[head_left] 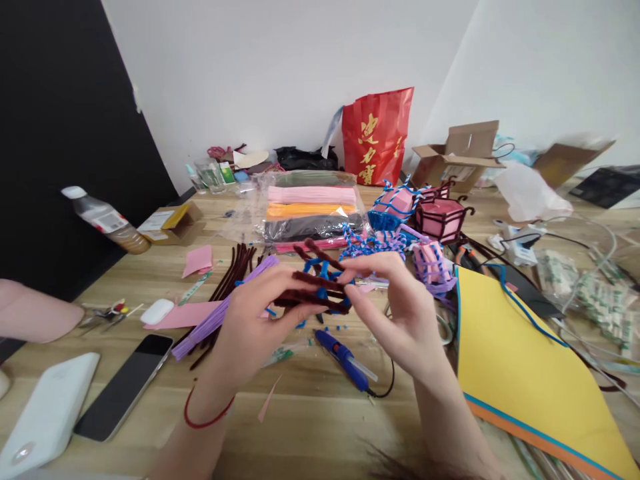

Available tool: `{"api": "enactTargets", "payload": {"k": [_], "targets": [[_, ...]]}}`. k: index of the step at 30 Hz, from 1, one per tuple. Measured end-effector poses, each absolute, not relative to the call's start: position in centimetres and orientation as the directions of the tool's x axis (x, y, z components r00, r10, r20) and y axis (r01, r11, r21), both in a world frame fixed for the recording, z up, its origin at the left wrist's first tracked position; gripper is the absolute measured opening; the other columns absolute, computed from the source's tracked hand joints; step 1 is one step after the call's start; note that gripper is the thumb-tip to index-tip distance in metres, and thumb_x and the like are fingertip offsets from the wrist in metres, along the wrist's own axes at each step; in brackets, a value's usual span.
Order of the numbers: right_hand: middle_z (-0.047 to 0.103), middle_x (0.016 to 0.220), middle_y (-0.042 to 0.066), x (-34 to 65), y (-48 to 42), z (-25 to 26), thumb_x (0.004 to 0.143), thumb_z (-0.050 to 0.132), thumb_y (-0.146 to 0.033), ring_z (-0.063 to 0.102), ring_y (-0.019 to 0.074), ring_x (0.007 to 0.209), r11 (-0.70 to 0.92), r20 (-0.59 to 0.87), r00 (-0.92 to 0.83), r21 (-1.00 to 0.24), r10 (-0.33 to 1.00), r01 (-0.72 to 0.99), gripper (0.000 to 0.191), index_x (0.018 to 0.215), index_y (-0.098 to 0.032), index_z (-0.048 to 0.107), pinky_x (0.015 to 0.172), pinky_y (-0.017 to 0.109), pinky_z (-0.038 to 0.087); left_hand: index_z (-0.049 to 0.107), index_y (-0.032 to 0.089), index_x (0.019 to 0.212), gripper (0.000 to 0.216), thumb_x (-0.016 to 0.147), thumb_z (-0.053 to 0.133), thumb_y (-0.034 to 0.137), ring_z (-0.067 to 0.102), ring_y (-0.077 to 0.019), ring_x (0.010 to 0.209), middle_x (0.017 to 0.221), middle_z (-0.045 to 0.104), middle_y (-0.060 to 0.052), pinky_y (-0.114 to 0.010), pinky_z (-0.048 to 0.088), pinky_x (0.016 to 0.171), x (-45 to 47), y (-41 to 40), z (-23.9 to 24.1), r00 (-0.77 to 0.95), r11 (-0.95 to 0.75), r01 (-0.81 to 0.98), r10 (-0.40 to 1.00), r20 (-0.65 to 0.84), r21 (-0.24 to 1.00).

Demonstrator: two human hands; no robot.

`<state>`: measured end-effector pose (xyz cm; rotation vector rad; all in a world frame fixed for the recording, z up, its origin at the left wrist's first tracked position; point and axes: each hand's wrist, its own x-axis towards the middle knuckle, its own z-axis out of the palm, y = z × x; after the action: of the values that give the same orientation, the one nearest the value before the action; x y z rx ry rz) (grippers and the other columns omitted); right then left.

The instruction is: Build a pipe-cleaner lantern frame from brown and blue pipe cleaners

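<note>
Both my hands hold a small frame of dark red and blue pipe cleaners [320,283] above the wooden table [325,413]. My left hand [255,320], with a red string on its wrist, grips the frame's left side with closed fingers. My right hand [395,307] pinches the frame's right end between thumb and fingers. Below the frame a blue glue gun [345,357] lies on the table with its black cord.
Purple [220,313] and dark red pipe cleaners [235,267] lie at left, near pink paper, a phone [125,387] and a white power bank [47,413]. Yellow sheets [525,373] lie at right. Finished pipe-cleaner lanterns [440,217], bagged pipe cleaners [310,213], a red bag [377,137], boxes and a bottle [105,220] stand behind.
</note>
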<state>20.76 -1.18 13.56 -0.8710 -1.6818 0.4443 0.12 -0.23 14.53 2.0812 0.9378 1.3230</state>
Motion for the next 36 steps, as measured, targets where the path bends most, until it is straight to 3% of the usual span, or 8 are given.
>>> {"api": "enactTargets", "payload": {"k": [3,7,10,14,20,24,31,36], "targets": [[0.079,0.102,0.003,20.1,-1.3,13.4,0.094,0.071,-0.022,0.067,0.0225,0.096,0.604,0.596,-0.138,-0.728,0.791,0.323,0.021,0.113,-0.03,0.075,0.086,0.041,0.051,0.073,0.023,0.101,0.016,0.089,0.073,0.012,0.073,-0.0167,0.085,0.097,0.076,-0.004,-0.025,0.061,0.072,0.5,-0.3,14.5,0.352,-0.662,0.329,0.748,0.564,0.673],[0.082,0.105,0.001,20.0,-1.1,13.0,0.089,0.077,-0.023,0.071,0.0226,0.101,0.499,0.496,-0.056,-0.861,0.867,0.097,0.02,0.106,-0.033,0.081,0.092,0.042,0.055,0.066,0.023,0.101,0.027,0.087,0.06,0.001,0.072,-0.0149,0.09,0.099,0.074,-0.002,-0.024,0.059,0.079,0.7,-0.5,14.3,0.367,-0.691,0.352,0.722,0.586,0.631],[0.083,0.106,-0.001,20.4,-1.0,13.0,0.088,0.079,-0.027,0.076,0.0219,0.101,0.382,0.385,-0.09,-0.923,0.918,-0.052,0.017,0.102,-0.035,0.083,0.095,0.042,0.06,0.066,0.023,0.099,0.023,0.086,0.065,0.004,0.072,-0.0165,0.09,0.097,0.075,-0.003,-0.024,0.059,0.076,0.7,-0.4,14.1,0.345,-0.718,0.322,0.696,0.63,0.618],[0.084,0.104,-0.002,20.6,-1.1,13.5,0.087,0.08,-0.022,0.079,0.0207,0.099,0.336,0.359,-0.127,-0.926,0.925,-0.173,0.019,0.097,-0.037,0.084,0.094,0.039,0.064,0.069,0.024,0.102,0.018,0.09,0.07,0.01,0.073,-0.0182,0.088,0.096,0.077,-0.004,-0.026,0.06,0.075,0.8,-0.4,14.1,0.318,-0.756,0.343,0.652,0.689,0.557],[0.085,0.094,-0.004,20.2,-1.4,13.8,0.082,0.083,-0.017,0.08,0.0183,0.091,0.302,0.319,-0.068,-0.935,0.945,-0.188,0.022,0.09,-0.037,0.085,0.087,0.033,0.064,0.072,0.025,0.108,0.019,0.095,0.064,0.012,0.073,-0.0189,0.091,0.1,0.077,-0.005,-0.028,0.06,0.084,0.7,-0.6,14.2,0.341,-0.806,0.44,0.558,0.756,0.396],[0.085,0.091,-0.003,20.0,-1.3,13.6,0.079,0.085,-0.02,0.078,0.0194,0.088,0.301,0.308,-0.023,-0.94,0.951,-0.161,0.016,0.088,-0.033,0.085,0.085,0.035,0.063,0.071,0.024,0.113,0.023,0.096,0.063,0.013,0.072,-0.0202,0.094,0.104,0.077,-0.007,-0.03,0.059,0.087,0.5,-0.6,14.0,0.385,-0.809,0.494,0.533,0.754,0.32],[0.084,0.088,0.0,19.6,-1.5,13.3,0.078,0.086,-0.022,0.075,0.0194,0.08,0.325,0.326,0.019,-0.936,0.945,-0.132,0.013,0.086,-0.031,0.085,0.079,0.035,0.061,0.066,0.024,0.108,0.026,0.095,0.057,0.003,0.069,-0.0173,0.099,0.103,0.073,-0.004,-0.026,0.056,0.09,1.0,-1.0,13.9,0.326,-0.766,0.451,0.619,0.714,0.458],[0.084,0.088,-0.001,19.3,-1.8,13.3,0.078,0.085,-0.02,0.074,0.0185,0.081,0.338,0.335,0.043,-0.93,0.941,-0.144,0.017,0.087,-0.034,0.085,0.08,0.035,0.06,0.065,0.024,0.101,0.022,0.093,0.062,0.004,0.068,-0.0142,0.092,0.1,0.071,-0.001,-0.023,0.055,0.083,1.4,-1.4,14.1,0.252,-0.723,0.425,0.672,0.696,0.545]]}}
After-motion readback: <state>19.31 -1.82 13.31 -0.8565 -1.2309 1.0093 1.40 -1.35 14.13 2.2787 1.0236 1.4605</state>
